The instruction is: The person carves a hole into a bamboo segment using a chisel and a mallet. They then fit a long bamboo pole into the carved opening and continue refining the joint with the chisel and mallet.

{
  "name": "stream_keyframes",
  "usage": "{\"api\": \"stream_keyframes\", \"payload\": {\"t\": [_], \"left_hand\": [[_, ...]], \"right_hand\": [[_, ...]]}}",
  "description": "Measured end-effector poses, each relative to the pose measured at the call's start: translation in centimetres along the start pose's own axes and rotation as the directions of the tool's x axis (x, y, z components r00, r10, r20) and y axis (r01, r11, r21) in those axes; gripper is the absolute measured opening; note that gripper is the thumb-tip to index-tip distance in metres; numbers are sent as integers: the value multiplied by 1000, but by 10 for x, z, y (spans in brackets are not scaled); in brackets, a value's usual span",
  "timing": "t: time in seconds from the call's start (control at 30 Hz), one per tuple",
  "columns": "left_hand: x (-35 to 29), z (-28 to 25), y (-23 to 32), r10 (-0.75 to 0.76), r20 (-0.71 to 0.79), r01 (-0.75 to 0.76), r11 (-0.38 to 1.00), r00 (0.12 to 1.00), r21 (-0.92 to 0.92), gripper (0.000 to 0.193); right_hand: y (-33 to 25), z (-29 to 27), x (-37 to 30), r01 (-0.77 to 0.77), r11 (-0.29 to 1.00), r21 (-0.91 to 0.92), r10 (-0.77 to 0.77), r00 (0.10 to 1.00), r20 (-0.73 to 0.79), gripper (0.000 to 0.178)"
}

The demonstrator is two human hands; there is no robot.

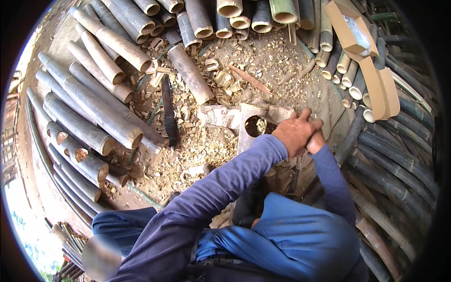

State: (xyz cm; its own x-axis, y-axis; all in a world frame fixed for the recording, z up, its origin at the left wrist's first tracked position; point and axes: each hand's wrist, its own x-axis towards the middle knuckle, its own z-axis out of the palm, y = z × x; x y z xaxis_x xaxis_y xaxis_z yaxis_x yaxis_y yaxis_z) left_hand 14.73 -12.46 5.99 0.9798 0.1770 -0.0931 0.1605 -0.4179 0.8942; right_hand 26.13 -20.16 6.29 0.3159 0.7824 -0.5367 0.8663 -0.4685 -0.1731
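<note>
The fingers of the left hand (291, 135) are bent and lie up against the right hand (316, 140), the two hands meeting and overlapping; whether either set of fingers is clamped on anything between them cannot be told. The hands are just right of the holed bamboo piece (251, 110), which lies crosswise over a barked log (220, 116) at mid-scene, left forearm close on its near side.

Containers noted. The holed bamboo piece has a wide round opening in its upper face; pale wood chips are visible inside, with a dark interior around them. At the far right, an open cardboard box (335, 26) rests on the bamboo stack, flaps spread toward the near side; it contains crumpled, clear-bluish wrapping (355, 34). At the left, a bamboo tube with cut holes (70, 149) lies among other poles; reddish-brown matter shows within one hole, its nature unclear. Along the far side, a row of cut tubes (203, 19) presents open ends, one green tube (283, 10) among them; their depths are too dark to inspect.

Loose wood chips (225, 75) cover the ground. A dark-handled blade (168, 110) lies left of the log, apart from both hands.
</note>
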Motion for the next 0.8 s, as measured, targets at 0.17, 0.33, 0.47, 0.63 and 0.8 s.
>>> {"api": "stream_keyframes", "payload": {"t": [0.17,0.33,0.47,0.63,0.8], "left_hand": [[-9,-12,-7,-23,-392,-37,989,920,-144,90],[-22,-16,-26,-127,-711,-100,958,691,-268,83],[-29,-15,-29,-226,-861,-85,952,456,-295,76],[-20,7,-21,-194,-833,-20,971,518,-238,105],[-11,27,18,-368,-544,226,923,754,-311,117]], "right_hand": [[3,-29,29,172,959,-225,-160,985,73,44],[-43,-47,69,413,840,-352,-385,911,149,52],[-94,-60,79,493,679,-544,-432,867,247,30],[-49,-53,84,675,633,-378,-586,738,336,29],[14,-36,53,749,631,-204,-659,656,368,43]]}}
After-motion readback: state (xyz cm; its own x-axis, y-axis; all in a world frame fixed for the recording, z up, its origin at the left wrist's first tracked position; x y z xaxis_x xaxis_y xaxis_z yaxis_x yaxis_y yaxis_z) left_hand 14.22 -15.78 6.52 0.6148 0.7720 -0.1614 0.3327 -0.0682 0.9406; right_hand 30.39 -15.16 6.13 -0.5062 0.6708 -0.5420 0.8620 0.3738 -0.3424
